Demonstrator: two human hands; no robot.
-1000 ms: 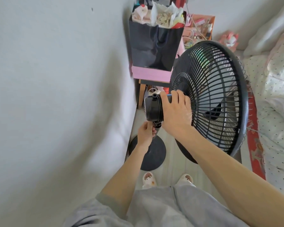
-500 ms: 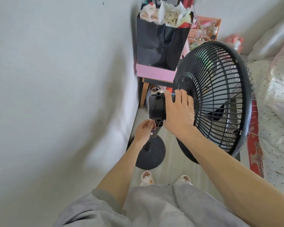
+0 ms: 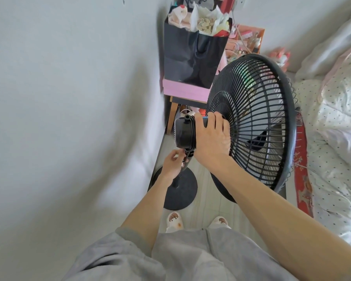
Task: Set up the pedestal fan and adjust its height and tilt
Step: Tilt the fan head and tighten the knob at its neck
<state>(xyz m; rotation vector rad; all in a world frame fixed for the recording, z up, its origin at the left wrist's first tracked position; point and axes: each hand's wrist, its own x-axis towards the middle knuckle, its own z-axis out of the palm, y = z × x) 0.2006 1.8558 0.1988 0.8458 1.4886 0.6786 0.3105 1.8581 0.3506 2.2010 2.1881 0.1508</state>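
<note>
The pale wall (image 3: 69, 118) fills everything to the left of your two grips. The bed (image 3: 336, 118), under a dotted white quilt, runs along the far side, well to the right of your right grip (image 3: 211, 140).

Between them the pedestal fan (image 3: 249, 122) stands on the floor (image 3: 205, 201) straight in front of you. Its round black guard (image 3: 288, 110) spreads out just right of your right grip and faces the bed, with the dark blades showing through the wires.

Beyond both grips, against the wall, a black paper bag (image 3: 193, 59) stuffed with tissue sits on a pink box (image 3: 182, 91). That box rests on a small wooden surface (image 3: 173, 113).

Below your left grip (image 3: 171, 164) lies the fan's round black base (image 3: 182, 191), flat on the floor. Your two pale slippers (image 3: 174, 219) stand just on the near side of it.

The black motor housing (image 3: 183, 132) sticks out toward the wall. Your right grip is wrapped over its top and side, the fingers curled round to the back of the guard, so it is holding the housing firmly.

Your left grip is directly under the housing and just below your right grip. It is narrow, with its fingertips pinched on the neck (image 3: 187, 157) where the fan head meets the pole. Exactly which part the fingertips pinch there is too small to make out.
</note>
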